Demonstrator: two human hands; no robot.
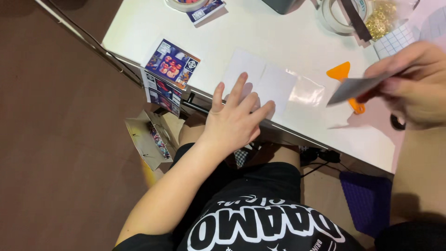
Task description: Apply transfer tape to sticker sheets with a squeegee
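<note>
Now the left hand (234,122) lies flat, fingers spread, on the white sheet (260,81) on the desk (278,42); the right hand (413,83) has its grip pinching a grey card (355,88).

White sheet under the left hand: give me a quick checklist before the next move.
1. Left hand flat on white sheet, pinning it: ok.
2. Right hand pinching grey card between its fingers: ok.
3. Clear film lying beside the sheet, free of hands: ok.
4. Orange scraper within reach, partly behind the card: ok.
5. Film free of bubbles or creases: cannot tell.
6. Sheet fully on the table, near its edge: ok.
</note>
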